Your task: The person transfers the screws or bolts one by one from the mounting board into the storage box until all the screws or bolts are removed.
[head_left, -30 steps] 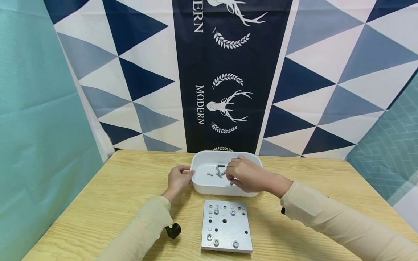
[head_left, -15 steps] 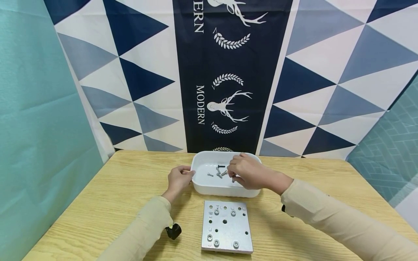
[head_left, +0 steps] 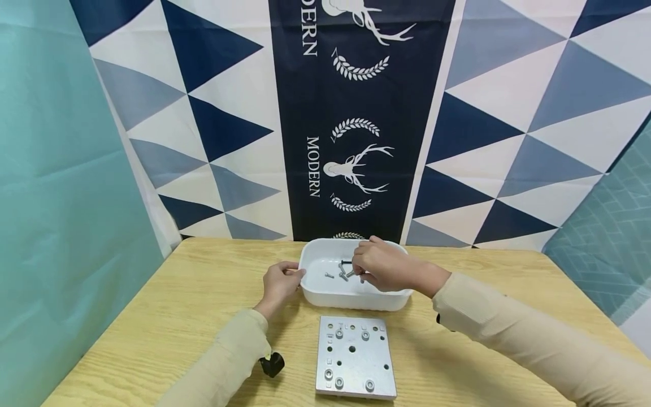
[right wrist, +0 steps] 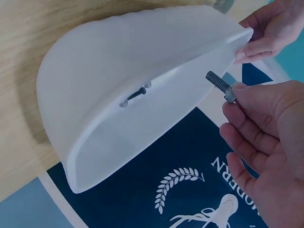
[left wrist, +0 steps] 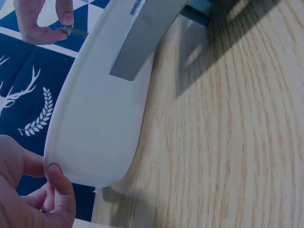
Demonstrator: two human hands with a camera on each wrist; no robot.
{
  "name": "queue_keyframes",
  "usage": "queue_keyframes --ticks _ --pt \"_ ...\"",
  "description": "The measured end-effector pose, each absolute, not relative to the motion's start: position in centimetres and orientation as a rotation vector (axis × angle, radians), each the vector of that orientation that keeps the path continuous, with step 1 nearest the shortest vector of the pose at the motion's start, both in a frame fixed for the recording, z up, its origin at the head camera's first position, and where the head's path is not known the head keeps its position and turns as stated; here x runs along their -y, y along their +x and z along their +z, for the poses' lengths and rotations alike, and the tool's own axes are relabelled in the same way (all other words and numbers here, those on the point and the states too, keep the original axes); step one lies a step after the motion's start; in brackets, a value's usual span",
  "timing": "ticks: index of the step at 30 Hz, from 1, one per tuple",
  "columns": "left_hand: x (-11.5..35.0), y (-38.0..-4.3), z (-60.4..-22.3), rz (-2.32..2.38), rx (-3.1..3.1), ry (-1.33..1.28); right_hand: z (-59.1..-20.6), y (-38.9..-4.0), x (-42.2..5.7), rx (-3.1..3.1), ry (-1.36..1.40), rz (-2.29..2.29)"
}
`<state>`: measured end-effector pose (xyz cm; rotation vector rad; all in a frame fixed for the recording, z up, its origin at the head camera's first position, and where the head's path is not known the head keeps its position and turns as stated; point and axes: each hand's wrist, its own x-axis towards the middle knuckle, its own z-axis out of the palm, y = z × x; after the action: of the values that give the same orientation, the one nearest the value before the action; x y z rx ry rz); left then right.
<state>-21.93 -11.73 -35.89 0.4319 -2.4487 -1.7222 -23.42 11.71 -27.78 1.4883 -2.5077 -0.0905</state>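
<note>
My right hand (head_left: 383, 265) is over the right half of a white plastic tub (head_left: 351, 299). Between thumb and fingertips it pinches a silver bolt (right wrist: 219, 83), whose threaded end points away from the hand in the right wrist view. At the tub's left end, my left hand (head_left: 281, 284) grips the rim with thumb and fingers, also seen in the left wrist view. Several silver bolts (head_left: 343, 277) and a black screw (head_left: 347, 262) lie on the tub's floor; the right hand partly covers that area.
Close in front of the tub lies a metal plate (head_left: 361, 364) with several holes and socket-head bolts set in it. A threaded end (left wrist: 194, 15) sticks out below the plate in the left wrist view. A patterned cloth (head_left: 351, 113) hangs behind the wooden table (head_left: 203, 305).
My right hand has risen slightly above the tub with the bolt still pinched. The left hand keeps its hold on the rim. The head view has shifted a little.
</note>
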Motion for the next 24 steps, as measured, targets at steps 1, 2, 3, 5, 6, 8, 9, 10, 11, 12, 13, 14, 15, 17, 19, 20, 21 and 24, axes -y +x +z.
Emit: queue_keyframes --ticks 1,2,3,5,6,8,9,10,11,12,13,14,15,17,19,20,21,24 --pt "11.7 -21.9 -36.0 -1.722 2.45 0.434 -27.8 -23.5 -11.8 2.508 1.493 -0.097" --pt "11.7 -21.9 -36.0 -1.72 2.452 0.434 -27.7 -23.7 -11.8 2.507 1.495 -0.1" --pt "11.7 -21.9 -36.0 -1.721 2.454 0.44 -27.7 -23.8 -11.9 2.511 1.493 -0.109" --pt "11.7 -21.9 -36.1 -1.72 2.45 0.441 -27.6 -24.2 -12.0 2.509 1.492 -0.112" --pt "11.7 -21.9 -36.1 -1.718 2.449 0.443 -27.5 -24.4 -12.0 2.512 1.489 -0.115" --pt "11.7 -21.9 -36.1 -1.714 2.45 0.44 -27.4 -24.8 -12.1 2.521 1.479 -0.113" --pt "11.6 -22.0 -36.1 -1.713 2.451 0.436 -27.4 -25.0 -12.2 2.527 1.474 -0.116" --pt "11.6 -22.0 -36.1 -1.711 2.451 0.435 -27.4 -25.2 -12.2 2.535 1.47 -0.116" --pt "11.6 -22.0 -36.1 -1.706 2.454 0.436 -27.5 -25.4 -12.3 2.545 1.466 -0.118" --pt "11.6 -22.0 -36.1 -1.705 2.455 0.439 -27.5 -25.6 -12.3 2.555 1.463 -0.116" --pt "11.6 -22.0 -36.1 -1.703 2.454 0.44 -27.6 -25.8 -12.3 2.565 1.462 -0.111" --pt "11.6 -22.0 -36.1 -1.698 2.455 0.441 -27.7 -26.0 -12.4 2.571 1.462 -0.108" --pt "11.6 -22.0 -36.1 -1.696 2.455 0.442 -27.8 -26.2 -12.3 2.576 1.46 -0.108" --pt "11.5 -22.0 -36.0 -1.694 2.455 0.449 -27.9 -26.6 -12.3 2.58 1.458 -0.105" --pt "11.5 -21.9 -36.0 -1.692 2.454 0.452 -27.9 -26.9 -12.2 2.575 1.453 -0.103" --pt "11.5 -21.9 -35.9 -1.688 2.455 0.453 -27.9 -27.0 -12.1 2.576 1.448 -0.1" --pt "11.4 -21.9 -35.9 -1.688 2.454 0.456 -27.8 -27.2 -12.1 2.581 1.442 -0.1" --pt "11.3 -21.9 -35.9 -1.684 2.451 0.458 -27.7 -27.6 -11.8 2.604 1.429 -0.09"
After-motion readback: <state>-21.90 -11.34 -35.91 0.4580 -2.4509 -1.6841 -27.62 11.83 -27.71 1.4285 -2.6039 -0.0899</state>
